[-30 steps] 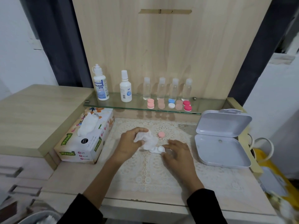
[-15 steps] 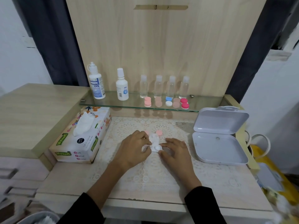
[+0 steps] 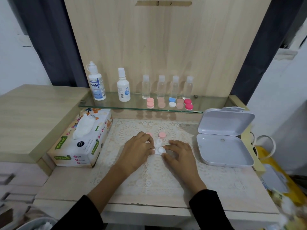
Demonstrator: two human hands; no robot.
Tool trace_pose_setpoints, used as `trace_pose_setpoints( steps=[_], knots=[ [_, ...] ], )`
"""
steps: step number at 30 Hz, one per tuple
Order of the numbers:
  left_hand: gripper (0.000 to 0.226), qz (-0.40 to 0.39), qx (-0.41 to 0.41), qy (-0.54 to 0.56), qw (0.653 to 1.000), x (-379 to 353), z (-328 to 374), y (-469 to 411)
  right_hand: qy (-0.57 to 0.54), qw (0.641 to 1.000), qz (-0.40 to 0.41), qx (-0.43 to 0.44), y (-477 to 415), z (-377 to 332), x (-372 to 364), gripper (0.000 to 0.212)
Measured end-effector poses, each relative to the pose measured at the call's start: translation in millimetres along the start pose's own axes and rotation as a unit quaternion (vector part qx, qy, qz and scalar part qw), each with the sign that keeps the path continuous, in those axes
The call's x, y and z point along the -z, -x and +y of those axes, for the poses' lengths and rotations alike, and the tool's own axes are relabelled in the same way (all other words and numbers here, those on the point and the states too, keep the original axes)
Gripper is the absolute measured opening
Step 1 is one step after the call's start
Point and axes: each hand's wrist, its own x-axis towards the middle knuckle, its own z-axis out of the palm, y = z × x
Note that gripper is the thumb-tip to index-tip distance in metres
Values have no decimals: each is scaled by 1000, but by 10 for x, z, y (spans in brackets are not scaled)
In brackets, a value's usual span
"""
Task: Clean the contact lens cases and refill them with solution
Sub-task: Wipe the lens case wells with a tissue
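Left hand (image 3: 139, 149): fingers curled, pinching a white tissue (image 3: 158, 143) against the case.
Right hand (image 3: 180, 152): thumb and forefinger pinch the white lens case (image 3: 161, 150) on the lace-covered surface (image 3: 166, 180).
Pink caps (image 3: 162, 134): two, just behind the hands.
Tissue box (image 3: 79, 145): left; reads "Soft Facial Tissue".
Glass shelf (image 3: 216, 103): bottle (image 3: 96, 83) label shows "REAM EYE".

Tissue box (image 3: 79, 143) at counter's (image 3: 66, 185) left, open hinged box (image 3: 224, 146) at right, lens case (image 3: 161, 150) on lace mat (image 3: 157, 176) between them, cap (image 3: 162, 134) just behind it, bottles (image 3: 123, 87) and capped cases (image 3: 172, 104) on glass shelf (image 3: 212, 103) behind.
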Motion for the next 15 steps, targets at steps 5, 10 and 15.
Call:
trace_pose_setpoints(
  steps=[5, 10, 15],
  knots=[
    [14, -33, 55, 31, 997, -24, -19, -40, -4, 1000, -4, -3, 4, 34, -21, 36],
    [15, -10, 87, 58, 994, -95, 17, 53, -6, 1000, 5, -2, -7, 15, -5, 35],
    [21, 32, 70, 39, 996, -158, 77, 122, 6, 1000, 6, 2, -17, 28, -23, 35]
  ],
)
